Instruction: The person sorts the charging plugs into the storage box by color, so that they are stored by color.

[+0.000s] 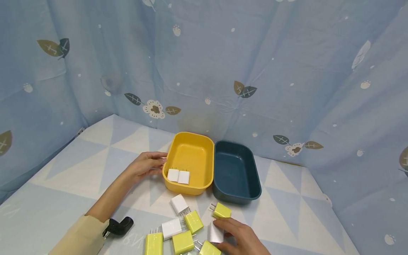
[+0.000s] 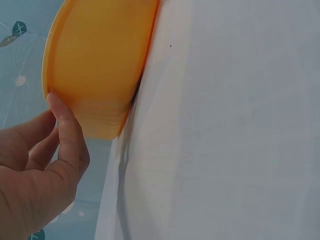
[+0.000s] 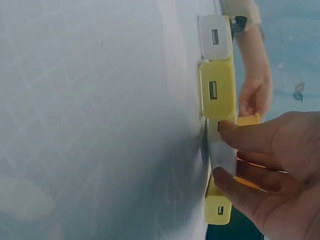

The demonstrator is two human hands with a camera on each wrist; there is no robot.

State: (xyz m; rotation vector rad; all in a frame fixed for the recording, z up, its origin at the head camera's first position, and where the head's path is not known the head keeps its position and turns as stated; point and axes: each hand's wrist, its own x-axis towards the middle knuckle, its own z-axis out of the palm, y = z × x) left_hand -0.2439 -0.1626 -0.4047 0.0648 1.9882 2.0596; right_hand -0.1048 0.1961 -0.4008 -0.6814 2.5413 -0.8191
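Note:
My left hand (image 1: 145, 165) rests its fingertips on the outer left wall of a yellow plastic bin (image 1: 194, 156). Two white USB chargers (image 1: 173, 175) stand side by side in that bin, prongs toward the back. On the table, my right hand (image 1: 240, 237) pinches another white charger (image 1: 215, 234); its thumb and fingers lie around the charger in the right wrist view. A yellow-green charger (image 1: 221, 210) lies just beyond this hand, and another yellow-green charger (image 1: 209, 249) lies to its left.
Touching the yellow bin's right side is a dark blue bin (image 1: 234, 173). Several white and yellow-green chargers (image 1: 193, 222) lie loose in front of the bins. A black device (image 1: 119, 226) is at the left wrist. Blue patterned curtains (image 1: 204, 63) hang behind the table.

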